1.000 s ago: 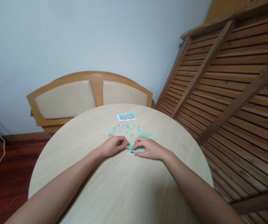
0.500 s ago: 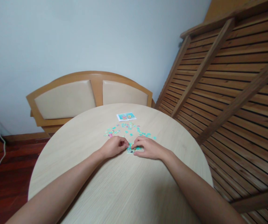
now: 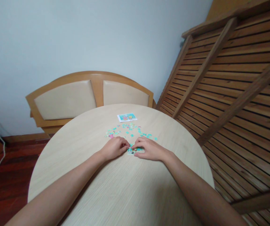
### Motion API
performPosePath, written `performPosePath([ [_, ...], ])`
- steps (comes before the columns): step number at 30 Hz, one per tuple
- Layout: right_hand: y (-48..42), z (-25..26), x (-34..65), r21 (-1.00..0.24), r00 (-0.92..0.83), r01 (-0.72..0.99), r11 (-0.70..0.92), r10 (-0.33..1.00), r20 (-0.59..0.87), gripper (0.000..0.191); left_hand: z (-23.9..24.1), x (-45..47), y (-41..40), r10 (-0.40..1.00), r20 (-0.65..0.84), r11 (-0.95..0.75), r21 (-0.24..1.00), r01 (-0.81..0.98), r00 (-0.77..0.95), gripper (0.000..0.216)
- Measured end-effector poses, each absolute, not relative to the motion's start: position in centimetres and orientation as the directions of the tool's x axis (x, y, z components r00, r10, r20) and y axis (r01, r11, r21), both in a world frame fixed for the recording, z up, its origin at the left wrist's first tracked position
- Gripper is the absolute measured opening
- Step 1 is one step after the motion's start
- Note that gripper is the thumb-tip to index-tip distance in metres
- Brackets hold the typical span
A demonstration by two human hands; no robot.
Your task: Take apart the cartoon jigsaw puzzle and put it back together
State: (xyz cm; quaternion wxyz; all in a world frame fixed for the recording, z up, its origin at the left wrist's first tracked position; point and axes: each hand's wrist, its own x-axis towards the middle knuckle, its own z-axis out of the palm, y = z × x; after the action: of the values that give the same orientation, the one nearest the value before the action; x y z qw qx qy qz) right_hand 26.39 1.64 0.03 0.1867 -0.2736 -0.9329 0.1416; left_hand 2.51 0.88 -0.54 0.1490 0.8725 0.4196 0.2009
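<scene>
A small, partly joined jigsaw puzzle [image 3: 132, 150] in teal, white and dark colours lies on the table between my hands. At its left edge, my left hand [image 3: 115, 148] is closed in a pinch on a tiny jigsaw puzzle piece, mostly hidden by the fingertips. My right hand [image 3: 150, 148] rests on the right side, its bent fingers on top and its thumb at the near right edge, holding the joined part between them. The right fingers cover some of the picture.
Loose puzzle pieces [image 3: 132, 135] lie in an arc beyond my hands. Behind them is a picture card [image 3: 127, 117] with cartoon figures. The round wooden table [image 3: 97, 194] stands before a padded headboard [image 3: 65, 100]. A slatted wooden frame [image 3: 210, 88] leans at the right.
Both hands stay almost in place. The right index fingertip has shifted slightly left toward the left fingertips over the puzzle.
</scene>
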Motion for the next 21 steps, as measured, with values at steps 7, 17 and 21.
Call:
performPosePath([
  [7,1.5,0.2,26.3,-0.345,-0.786,0.452,0.823,0.55,0.282,0.026,-0.4,1.9,1.4,0.781,0.243,-0.622,0.387,0.681,0.575,0.023],
  [17,0.9,0.4,25.4,-0.308,-0.821,0.389,0.868,0.479,0.312,0.031,-1.8,-0.7,3.3,0.833,0.419,-0.501,0.294,0.814,0.361,0.026],
  [21,0.9,0.5,25.3,-0.312,-0.82,0.386,0.868,0.478,0.315,0.025,-2.6,-1.6,4.2,0.855,0.42,-0.436,0.263,0.861,0.305,0.028],
])
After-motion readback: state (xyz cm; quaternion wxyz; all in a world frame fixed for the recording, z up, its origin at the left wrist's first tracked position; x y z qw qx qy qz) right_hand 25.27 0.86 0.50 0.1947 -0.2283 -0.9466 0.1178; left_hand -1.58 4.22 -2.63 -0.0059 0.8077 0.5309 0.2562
